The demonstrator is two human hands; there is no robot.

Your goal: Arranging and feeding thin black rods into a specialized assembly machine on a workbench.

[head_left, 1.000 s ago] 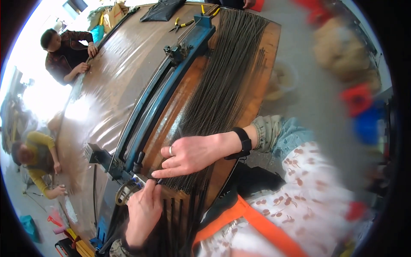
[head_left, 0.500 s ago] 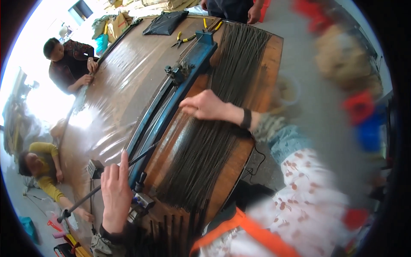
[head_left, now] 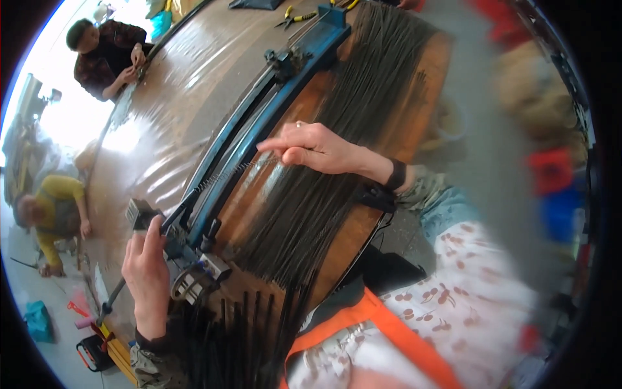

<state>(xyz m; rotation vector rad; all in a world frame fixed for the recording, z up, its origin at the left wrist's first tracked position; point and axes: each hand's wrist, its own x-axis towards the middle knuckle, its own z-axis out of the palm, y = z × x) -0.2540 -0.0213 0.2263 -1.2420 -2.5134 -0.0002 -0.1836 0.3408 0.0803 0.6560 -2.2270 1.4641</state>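
Observation:
My left hand (head_left: pixel 146 279) is curled round a long dark rod (head_left: pixel 115 295), beside the near end of a blue metal rail fixture (head_left: pixel 258 142). A thin coil spring (head_left: pixel 223 176) stretches from the rod's upper end, slanting over the rail. Its far end reaches my right hand (head_left: pixel 317 149), which pinches it between thumb and fingers, though the exact contact is partly hidden. Under my right hand lies a wide bundle of long dark coil springs (head_left: pixel 304 220) on the wooden tabletop. A small clamp block (head_left: pixel 285 63) sits farther up the rail.
Yellow-handled pliers (head_left: pixel 297 17) lie at the far end of the table. Black rods (head_left: pixel 246 324) stand at the near edge. Two co-workers, one in dark clothes (head_left: pixel 107 58) and one in a yellow top (head_left: pixel 57 207), are along the left. A black-and-orange case (head_left: pixel 94 353) sits lower left.
My left hand has moved left and slightly down with the rod, whose upper end has drawn back. A spring now shows stretched between the rod and my right hand. The view has shifted.

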